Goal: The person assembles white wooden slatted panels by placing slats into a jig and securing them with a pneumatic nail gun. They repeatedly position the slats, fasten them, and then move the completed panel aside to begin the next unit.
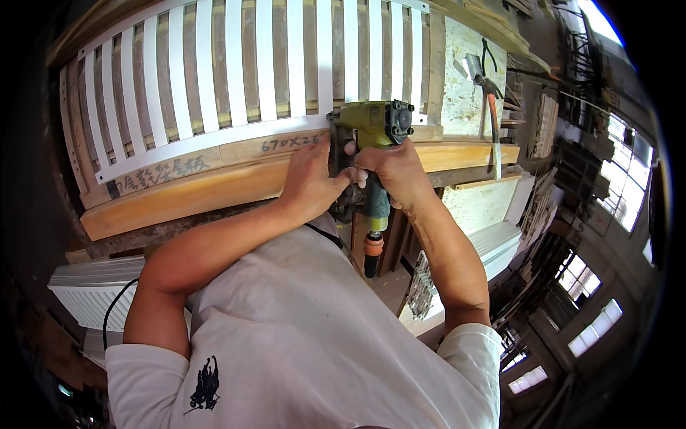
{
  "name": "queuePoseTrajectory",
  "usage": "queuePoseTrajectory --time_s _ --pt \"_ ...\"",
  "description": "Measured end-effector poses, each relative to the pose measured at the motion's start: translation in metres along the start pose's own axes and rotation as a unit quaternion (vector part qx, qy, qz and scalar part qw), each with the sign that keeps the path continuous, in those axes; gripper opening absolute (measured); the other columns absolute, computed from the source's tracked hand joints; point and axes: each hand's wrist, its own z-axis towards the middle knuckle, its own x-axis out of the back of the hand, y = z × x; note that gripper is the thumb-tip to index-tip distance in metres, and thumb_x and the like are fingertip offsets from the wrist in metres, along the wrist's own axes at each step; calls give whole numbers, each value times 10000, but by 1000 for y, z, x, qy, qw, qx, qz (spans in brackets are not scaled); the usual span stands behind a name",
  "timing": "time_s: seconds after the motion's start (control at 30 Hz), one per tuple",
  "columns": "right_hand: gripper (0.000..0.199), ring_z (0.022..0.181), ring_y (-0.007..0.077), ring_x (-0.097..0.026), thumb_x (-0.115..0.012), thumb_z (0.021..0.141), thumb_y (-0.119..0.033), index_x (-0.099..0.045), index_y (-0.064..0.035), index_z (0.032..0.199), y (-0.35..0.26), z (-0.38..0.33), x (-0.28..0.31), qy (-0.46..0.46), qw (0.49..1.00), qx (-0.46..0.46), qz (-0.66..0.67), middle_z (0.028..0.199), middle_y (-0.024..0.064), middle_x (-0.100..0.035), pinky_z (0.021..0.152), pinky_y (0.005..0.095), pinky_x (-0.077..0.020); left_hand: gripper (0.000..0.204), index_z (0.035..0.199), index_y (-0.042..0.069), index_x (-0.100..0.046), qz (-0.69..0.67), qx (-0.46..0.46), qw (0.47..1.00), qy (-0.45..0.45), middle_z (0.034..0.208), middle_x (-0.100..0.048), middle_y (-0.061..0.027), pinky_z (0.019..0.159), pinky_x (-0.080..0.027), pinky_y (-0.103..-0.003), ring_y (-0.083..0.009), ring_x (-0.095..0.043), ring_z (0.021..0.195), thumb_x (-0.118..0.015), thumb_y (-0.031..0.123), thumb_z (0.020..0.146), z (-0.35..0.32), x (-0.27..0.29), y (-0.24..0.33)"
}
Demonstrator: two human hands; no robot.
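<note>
My right hand [394,170] is wrapped round the grip of an olive-green pneumatic nail gun [366,118]. An air hose fitting [374,245] with an orange collar hangs from the grip's lower end. My left hand [312,177] is closed at the gun's dark front part, its thumb reaching toward my right fingers; some of its fingertips are hidden. The gun's nose meets the near rail of a white slatted panel [236,136]. This panel lies in a wooden frame [239,149] with handwriting on its near board.
Along the bench's near edge runs a pale wooden bar [189,206]. A hammer [493,118] with an orange handle and pliers [489,57] lie on a board at the right. White slatted pieces [89,289] are stacked at lower left, others [496,247] at right.
</note>
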Motion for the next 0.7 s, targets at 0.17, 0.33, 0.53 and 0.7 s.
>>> queuePoseTrajectory --time_s 0.17,0.33,0.53,0.7 --pt "148 510 136 -533 -582 742 54 -613 43 887 -4 -2 -11 15 999 -30 -12 702 67 -597 476 285 -442 526 1174 3 -508 23 -37 999 30 1032 -610 -209 893 -423 -449 -380 -553 1014 -721 238 755 -2 3 -13" --pt "141 504 131 -531 -573 749 65 -616 40 880 1 -1 -33 -17 1000 -3 -4 696 68 -600 470 281 -441 545 1200 -16 -521 40 -22 998 34 1072 -619 -210 929 -424 -430 -372 -563 1046 -720 257 772 -15 23 -17" --pt "145 512 127 -532 -574 748 68 -610 45 886 -3 -3 -42 -15 1000 -5 -15 719 66 -603 469 279 -448 494 1153 -14 -541 24 -42 998 50 1022 -635 -190 887 -446 -424 -361 -591 977 -725 243 774 -16 23 -30" --pt "134 513 126 -531 -588 753 59 -607 44 885 -1 -3 -52 -18 1000 -8 -9 718 64 -600 470 279 -450 496 1136 1 -542 64 -51 994 65 989 -633 -190 861 -452 -429 -362 -585 968 -740 269 769 -21 29 -33"
